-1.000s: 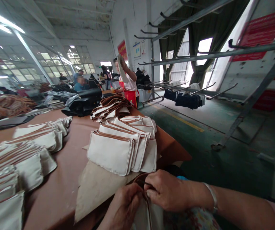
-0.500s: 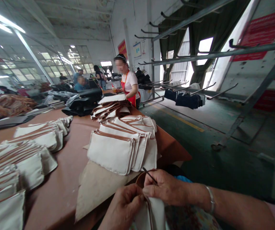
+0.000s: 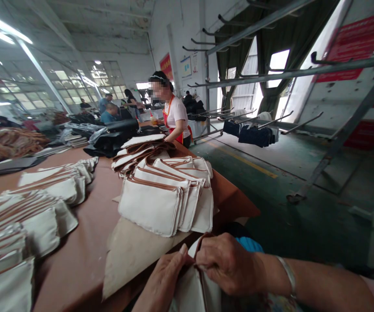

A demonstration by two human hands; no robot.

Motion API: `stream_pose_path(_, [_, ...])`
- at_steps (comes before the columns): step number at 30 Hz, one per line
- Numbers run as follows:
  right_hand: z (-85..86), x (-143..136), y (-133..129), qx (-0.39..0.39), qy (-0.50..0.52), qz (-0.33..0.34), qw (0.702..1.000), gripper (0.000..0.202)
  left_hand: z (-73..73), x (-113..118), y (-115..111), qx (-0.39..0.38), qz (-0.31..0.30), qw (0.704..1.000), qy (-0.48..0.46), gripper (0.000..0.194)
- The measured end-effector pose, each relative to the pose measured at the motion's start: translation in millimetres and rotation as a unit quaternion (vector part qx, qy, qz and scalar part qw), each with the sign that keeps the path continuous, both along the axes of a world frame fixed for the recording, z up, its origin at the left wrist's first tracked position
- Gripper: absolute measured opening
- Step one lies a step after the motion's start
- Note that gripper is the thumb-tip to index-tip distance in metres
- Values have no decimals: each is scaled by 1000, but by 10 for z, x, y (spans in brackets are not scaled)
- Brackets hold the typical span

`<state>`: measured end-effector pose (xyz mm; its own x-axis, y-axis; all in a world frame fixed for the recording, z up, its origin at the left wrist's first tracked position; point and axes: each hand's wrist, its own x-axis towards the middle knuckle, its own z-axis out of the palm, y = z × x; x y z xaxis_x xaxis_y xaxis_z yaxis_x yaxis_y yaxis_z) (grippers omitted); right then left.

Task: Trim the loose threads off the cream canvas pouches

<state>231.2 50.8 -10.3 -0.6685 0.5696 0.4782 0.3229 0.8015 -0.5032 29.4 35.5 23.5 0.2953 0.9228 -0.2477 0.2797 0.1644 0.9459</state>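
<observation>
Low in the head view I hold a cream fabric pouch (image 3: 189, 291) with a brown edge strip over my lap. My left hand (image 3: 165, 276) pinches its upper left side, thumb pointing up. The fingers of my right hand (image 3: 228, 263) are curled closed over the brown edge, close beside the left. Whether a tool is also inside my right fist is hidden. Just beyond my hands, a fanned stack of similar cream pouches (image 3: 149, 208) lies on the table, partly over a beige sheet (image 3: 135, 255).
More cream pouches (image 3: 42, 227) lie in rows on the brown-covered table (image 3: 86, 242). Behind my stack, a person in a red apron (image 3: 175, 115) touches another pile (image 3: 141, 145). A metal rack (image 3: 352, 117) with prongs stands to the right, over a green floor.
The thin dark tool in my right hand has gone from sight, and that hand has turned over the pouch edge. The co-worker leaned forward and the far pile shifted left.
</observation>
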Motion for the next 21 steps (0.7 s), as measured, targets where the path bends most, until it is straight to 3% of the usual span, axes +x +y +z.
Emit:
stream_pose_path(2, [-57, 54, 4, 90, -44, 21, 995, 15, -17, 17, -6, -16, -23, 999, -20, 55])
stream_pose_path(7, [-75, 138, 25, 272, -112, 44, 955, 18, -166, 3, 21, -106, -83, 989, -55, 53])
stream_pose_path(9, [-62, 134, 15, 317, -100, 42, 942, 16, -189, -25, 21, -106, -92, 989, -53, 52])
stream_pose_path(11, [-57, 116, -17, 313, -80, 43, 945, 17, -170, -52, 9, -104, -102, 988, -55, 50])
stream_pose_path(13, [-47, 97, -64, 229, -34, 50, 972, 19, -118, -70, -7, -92, -111, 988, -50, 47])
stream_pose_path(15, [-13, 84, -100, 43, 43, 37, 997, 23, -48, -77, -15, -54, -134, 989, -25, 46])
stream_pose_path(16, [17, 83, -104, -72, 84, 22, 994, 26, -9, -74, -17, -25, -142, 990, -5, 45])
stream_pose_path(18, [101, 87, -73, -268, 124, -3, 956, 33, 69, -58, -19, 36, -148, 987, 44, 42])
stream_pose_path(19, [149, 92, -41, -328, 117, -4, 937, 35, 104, -45, -21, 64, -143, 985, 68, 39])
stream_pose_path(21, [242, 99, 42, -364, 70, 22, 929, 31, 151, -16, -30, 106, -132, 980, 102, 33])
